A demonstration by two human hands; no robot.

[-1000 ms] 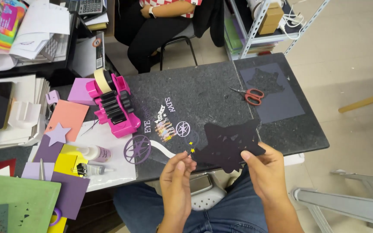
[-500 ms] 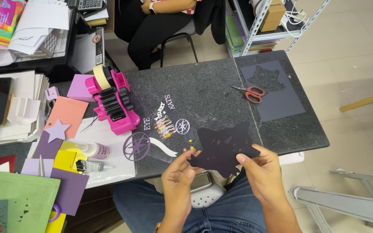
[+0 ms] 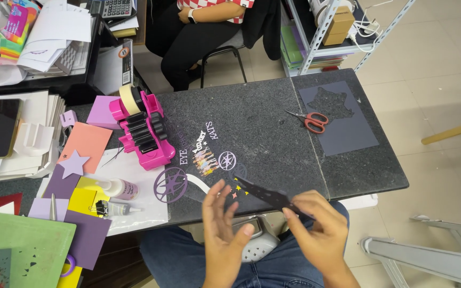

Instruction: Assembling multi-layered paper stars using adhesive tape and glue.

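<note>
Black paper cutout [image 3: 265,195], seen nearly edge-on, is pinched in the right hand [image 3: 321,234] over the near edge of a dark stone bench [image 3: 262,117]. Left hand [image 3: 225,234] hovers beside it, fingers spread and empty. Red scissors [image 3: 309,120] lie well apart.

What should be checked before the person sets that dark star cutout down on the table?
1. Right hand pinches the dark star cutout: ok.
2. Left hand open, holding nothing: ok.
3. Cutout's face: seen edge-on, cannot tell.
4. Bare dark table in front of the hands: ok.
5. Scissors lie apart from the hands: ok.
6. Glue bottle lies on its side; capped or not: cannot tell.
</note>
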